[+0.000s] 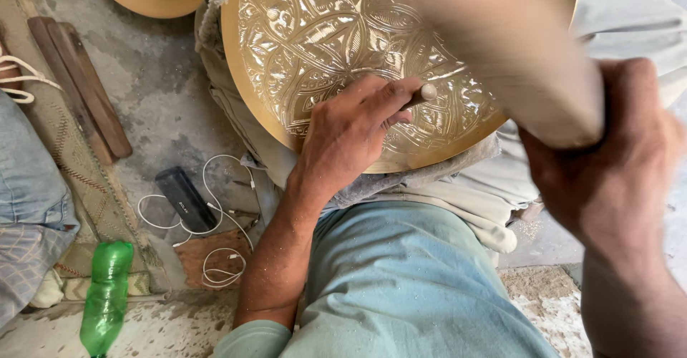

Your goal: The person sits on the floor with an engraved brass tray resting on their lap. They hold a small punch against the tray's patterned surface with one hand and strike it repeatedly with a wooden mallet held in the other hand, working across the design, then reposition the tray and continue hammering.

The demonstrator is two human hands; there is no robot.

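Brass filled most of the view: a large engraved brass tray [343,50] lay on the padded lap. The right hand [615,165] gripped a blurred wooden mallet [515,57], fingers closed around its handle. The left hand [351,132] pinched a small chisel [422,94] against the pattern, fingers tight. I judged good work needed the chisel steady on its line, with light, even blows.
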